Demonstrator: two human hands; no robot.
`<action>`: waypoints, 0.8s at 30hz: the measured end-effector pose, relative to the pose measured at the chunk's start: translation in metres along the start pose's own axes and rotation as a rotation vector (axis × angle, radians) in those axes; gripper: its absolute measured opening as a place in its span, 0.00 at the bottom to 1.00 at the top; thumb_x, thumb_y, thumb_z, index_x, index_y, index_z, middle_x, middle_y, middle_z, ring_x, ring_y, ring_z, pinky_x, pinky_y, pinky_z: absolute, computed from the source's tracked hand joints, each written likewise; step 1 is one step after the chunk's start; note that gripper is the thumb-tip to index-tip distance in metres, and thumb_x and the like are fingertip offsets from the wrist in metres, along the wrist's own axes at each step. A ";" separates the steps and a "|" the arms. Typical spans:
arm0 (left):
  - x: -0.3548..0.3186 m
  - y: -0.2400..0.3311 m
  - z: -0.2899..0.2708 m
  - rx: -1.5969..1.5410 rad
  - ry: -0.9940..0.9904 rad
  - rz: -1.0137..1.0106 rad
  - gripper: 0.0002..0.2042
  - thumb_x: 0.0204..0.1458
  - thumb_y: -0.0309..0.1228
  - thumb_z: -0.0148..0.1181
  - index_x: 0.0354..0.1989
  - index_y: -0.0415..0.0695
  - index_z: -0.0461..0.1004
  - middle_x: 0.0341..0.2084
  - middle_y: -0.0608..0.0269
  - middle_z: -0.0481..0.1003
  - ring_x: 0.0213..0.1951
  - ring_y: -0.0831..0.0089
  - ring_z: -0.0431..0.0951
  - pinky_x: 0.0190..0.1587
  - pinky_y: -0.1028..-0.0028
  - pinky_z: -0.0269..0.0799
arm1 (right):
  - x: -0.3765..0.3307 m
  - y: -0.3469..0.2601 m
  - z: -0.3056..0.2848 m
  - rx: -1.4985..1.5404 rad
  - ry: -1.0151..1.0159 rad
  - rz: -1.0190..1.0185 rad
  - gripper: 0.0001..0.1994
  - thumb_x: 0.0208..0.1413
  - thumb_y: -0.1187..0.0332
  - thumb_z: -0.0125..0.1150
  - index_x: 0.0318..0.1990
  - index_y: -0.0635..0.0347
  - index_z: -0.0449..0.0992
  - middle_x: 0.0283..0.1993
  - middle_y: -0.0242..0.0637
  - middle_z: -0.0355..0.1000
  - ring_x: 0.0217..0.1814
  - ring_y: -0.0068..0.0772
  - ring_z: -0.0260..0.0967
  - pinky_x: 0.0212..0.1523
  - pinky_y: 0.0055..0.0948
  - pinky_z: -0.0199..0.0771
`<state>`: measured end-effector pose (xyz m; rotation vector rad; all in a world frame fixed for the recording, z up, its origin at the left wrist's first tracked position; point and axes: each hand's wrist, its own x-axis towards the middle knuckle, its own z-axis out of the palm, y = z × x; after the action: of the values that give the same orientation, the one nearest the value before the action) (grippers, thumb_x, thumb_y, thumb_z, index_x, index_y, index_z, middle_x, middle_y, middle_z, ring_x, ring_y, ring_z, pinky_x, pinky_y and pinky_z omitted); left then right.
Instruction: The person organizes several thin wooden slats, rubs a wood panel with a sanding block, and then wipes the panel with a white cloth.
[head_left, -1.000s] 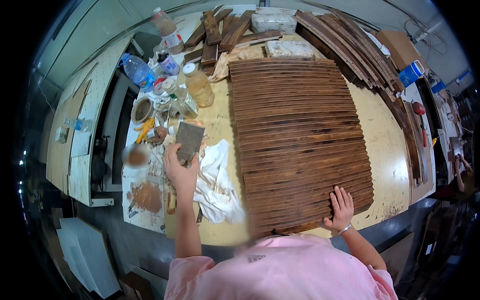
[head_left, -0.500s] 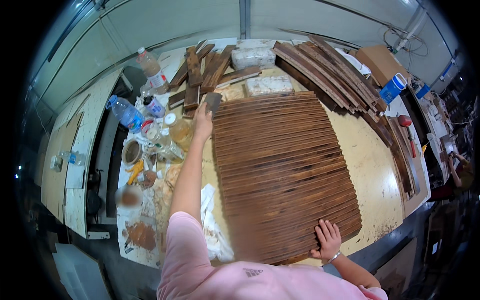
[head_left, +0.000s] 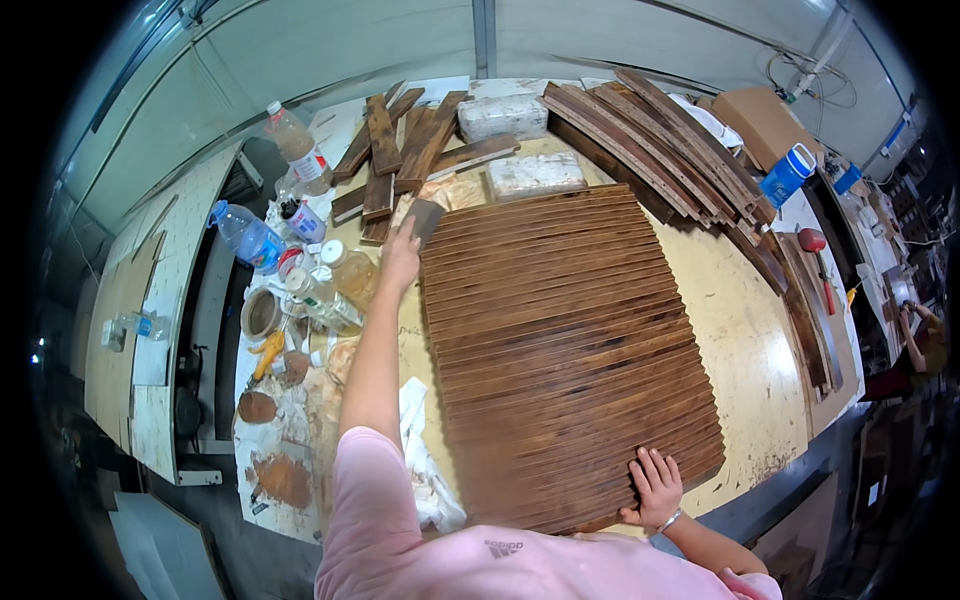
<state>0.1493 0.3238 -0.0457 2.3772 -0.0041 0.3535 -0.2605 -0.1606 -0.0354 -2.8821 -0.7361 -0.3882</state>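
Note:
A wide panel of dark brown wooden slats (head_left: 560, 350) lies flat on the pale workbench (head_left: 745, 350). My left hand (head_left: 402, 256) is stretched out to the panel's far left corner and grips a flat grey scraper blade (head_left: 427, 217) whose edge rests at that corner. My right hand (head_left: 656, 487) lies flat, fingers spread, on the panel's near right corner and holds nothing.
Loose dark boards (head_left: 400, 150) and long planks (head_left: 660, 150) are piled at the back. Plastic bottles (head_left: 297, 150), jars (head_left: 352, 272), a tape roll (head_left: 262, 314) and white rags (head_left: 425, 470) crowd the left side. A blue-and-white jug (head_left: 786, 176) stands at the right. Another person's arm (head_left: 915, 340) shows at far right.
My left hand carried the scraper from the rags at the near left up to the panel's far left corner. My right hand stayed on the near right corner.

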 end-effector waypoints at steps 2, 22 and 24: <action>-0.021 0.022 -0.004 0.021 -0.044 -0.052 0.24 0.60 0.25 0.52 0.67 0.48 0.63 0.61 0.41 0.64 0.61 0.42 0.65 0.64 0.57 0.62 | -0.001 0.000 -0.001 0.002 -0.001 0.003 0.39 0.55 0.32 0.41 0.56 0.58 0.73 0.63 0.50 0.68 0.64 0.52 0.67 0.64 0.52 0.59; -0.407 0.147 -0.098 -0.247 -0.380 -0.084 0.26 0.58 0.23 0.52 0.67 0.47 0.64 0.66 0.39 0.59 0.68 0.46 0.57 0.69 0.59 0.54 | -0.004 -0.002 0.006 0.026 0.080 -0.019 0.39 0.58 0.36 0.41 0.63 0.61 0.67 0.69 0.49 0.62 0.69 0.54 0.60 0.66 0.54 0.57; -0.396 0.147 -0.096 -0.295 -0.238 -0.084 0.25 0.58 0.23 0.51 0.66 0.46 0.64 0.66 0.40 0.60 0.68 0.46 0.58 0.69 0.61 0.54 | -0.003 -0.002 0.005 0.022 0.093 -0.032 0.39 0.58 0.36 0.40 0.63 0.61 0.67 0.69 0.49 0.62 0.69 0.53 0.60 0.66 0.54 0.56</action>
<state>-0.2713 0.2410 0.0189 2.1051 -0.0631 0.0248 -0.2631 -0.1590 -0.0409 -2.8128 -0.7664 -0.5107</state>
